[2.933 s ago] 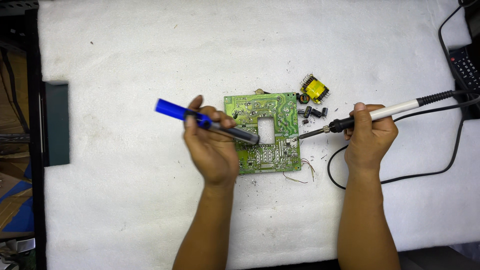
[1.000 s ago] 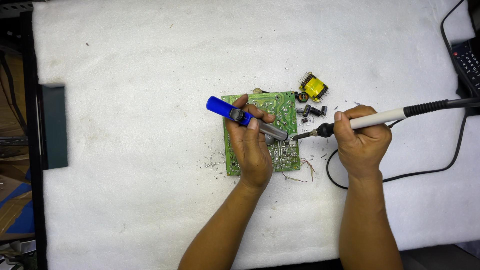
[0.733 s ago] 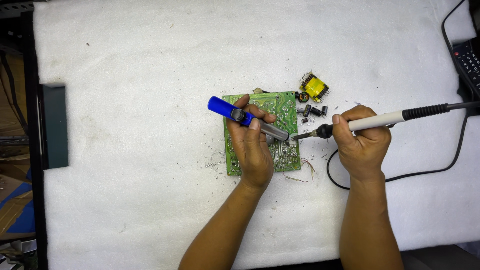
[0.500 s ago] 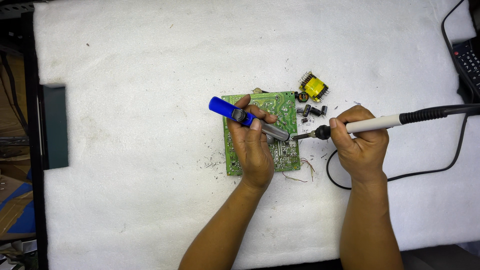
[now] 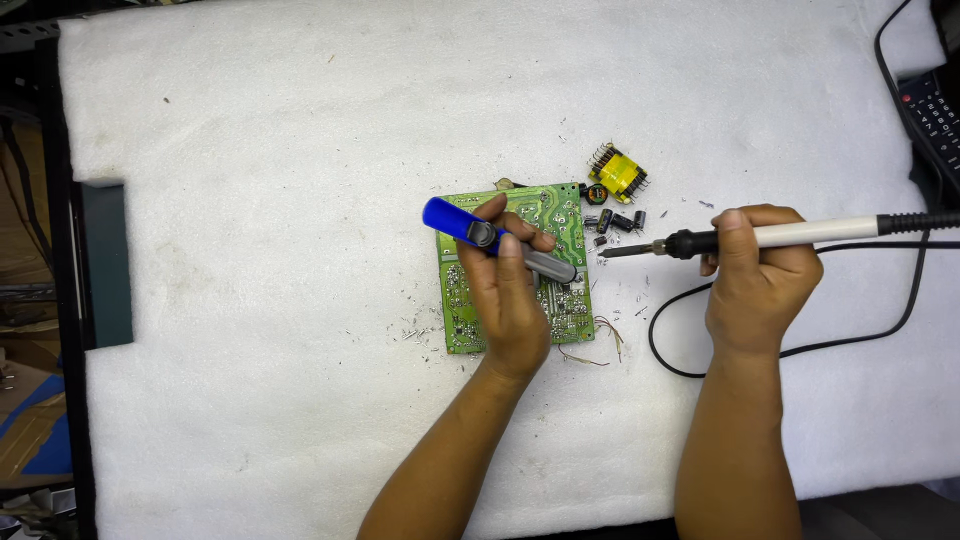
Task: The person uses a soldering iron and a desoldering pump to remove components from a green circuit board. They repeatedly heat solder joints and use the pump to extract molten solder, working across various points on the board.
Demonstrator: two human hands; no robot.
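Left hand (image 5: pixel 507 300): grips blue pump (image 5: pixel 497 240), tip on board (image 5: pixel 515 266).
Right hand (image 5: pixel 760 275): grips iron (image 5: pixel 770 236), tip beside board.

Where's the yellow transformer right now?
In the head view, the yellow transformer lies on the white mat, just off the green circuit board's upper right corner, beside small black capacitors and above the soldering iron's tip.

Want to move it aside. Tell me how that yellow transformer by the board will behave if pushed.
The yellow transformer looks blocky with flat sides, so it would probably slide, not roll. Its thin side pins might bend or snag the white padding. Probably heavy for its size.
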